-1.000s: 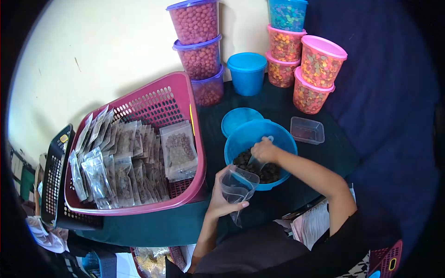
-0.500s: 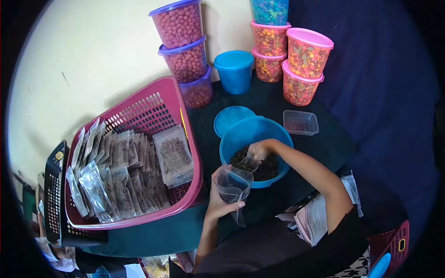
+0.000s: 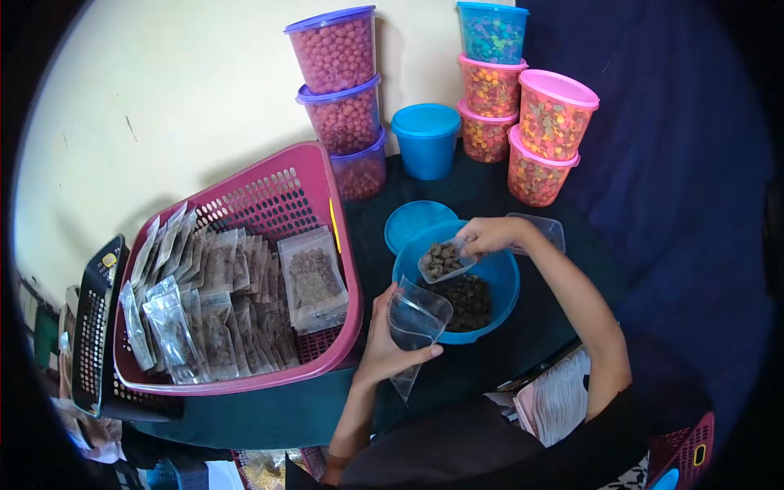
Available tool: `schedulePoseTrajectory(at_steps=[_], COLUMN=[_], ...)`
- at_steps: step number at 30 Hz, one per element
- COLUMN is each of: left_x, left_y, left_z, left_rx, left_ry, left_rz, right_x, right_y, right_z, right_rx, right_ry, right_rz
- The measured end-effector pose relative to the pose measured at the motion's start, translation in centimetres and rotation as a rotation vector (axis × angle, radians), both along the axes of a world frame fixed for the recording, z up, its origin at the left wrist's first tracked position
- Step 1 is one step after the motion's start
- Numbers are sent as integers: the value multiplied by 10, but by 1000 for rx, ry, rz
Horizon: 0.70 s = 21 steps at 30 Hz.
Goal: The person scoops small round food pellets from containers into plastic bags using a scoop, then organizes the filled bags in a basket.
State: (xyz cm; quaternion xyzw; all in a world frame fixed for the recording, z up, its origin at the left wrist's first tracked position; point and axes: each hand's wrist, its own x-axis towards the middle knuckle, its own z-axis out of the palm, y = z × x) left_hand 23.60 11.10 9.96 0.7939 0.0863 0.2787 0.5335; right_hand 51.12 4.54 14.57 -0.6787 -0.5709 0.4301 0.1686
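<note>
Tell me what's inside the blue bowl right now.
The blue bowl holds dark brown pellets across its bottom. The right hand lifts a scoop full of them above it. The scoop covers part of the bowl's inside.

clear plastic bag (image 3: 415,322) held open and upright beside blue bowl (image 3: 498,306), small clear scoop (image 3: 445,260) full of brown pellets tilted just above it

Open air above blue bowl (image 3: 498,306), pink basket (image 3: 347,269) crowding left, stacked tubs (image 3: 539,155) blocking behind
</note>
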Motion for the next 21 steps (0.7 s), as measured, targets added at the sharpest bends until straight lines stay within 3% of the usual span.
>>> schedulePoseTrajectory(at_steps=[9,11,12,14,18,21], left_x=[13,13,13,14,16,11], left_y=[-4,-6,-7,-8,-7,-6], left_z=[5,8,9,7,0,-1], left_rx=[117,109,99,85,-26,-12], left_ry=[85,85,84,95,56,53], left_rz=[89,89,88,93,62,78], right_x=[-22,-44,-62,-106,-153,-162], right_y=[-3,-1,-3,-10,-14,-14], right_z=[64,83,95,109,90,97], right_rx=[47,-4,-4,45,335,298], right_ry=[-48,-420,-416,-959,-1100,-1221], right_rz=[113,220,219,245,421,409])
